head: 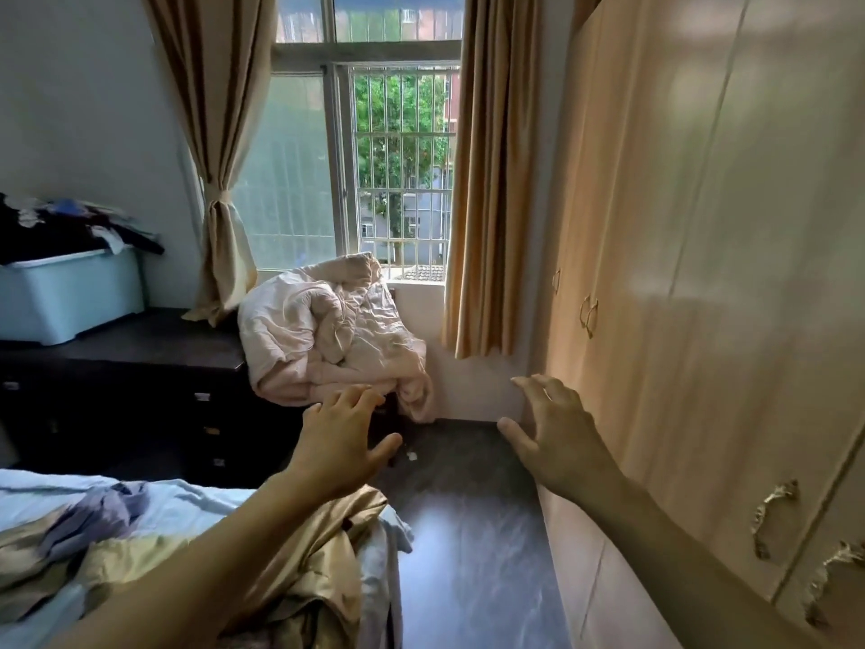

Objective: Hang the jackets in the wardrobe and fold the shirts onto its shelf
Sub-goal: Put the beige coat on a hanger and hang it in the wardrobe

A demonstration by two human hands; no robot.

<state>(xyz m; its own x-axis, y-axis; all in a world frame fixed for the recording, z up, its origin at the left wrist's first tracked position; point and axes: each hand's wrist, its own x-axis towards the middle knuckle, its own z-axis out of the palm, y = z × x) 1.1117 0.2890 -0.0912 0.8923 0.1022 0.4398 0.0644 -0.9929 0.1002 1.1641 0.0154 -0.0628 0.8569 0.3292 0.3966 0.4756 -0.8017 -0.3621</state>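
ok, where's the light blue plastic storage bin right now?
Head view, far left: the light blue plastic storage bin sits on the dark dresser, with dark clothes piled on top.

The tall beige wardrobe [702,227] is standing closed at right; crumpled tan and purple clothes [299,555] are lying on the bed.

Views: just the one, a wide-angle camera worn on the head.
Facing: forward and a bit down, toward the barred window [402,166].
Near: both bare forearms are seen up close, low in frame.
Right edge: filled by the tall peach wooden wardrobe [702,227].
Left edge: the blue-sheeted bed [42,496].
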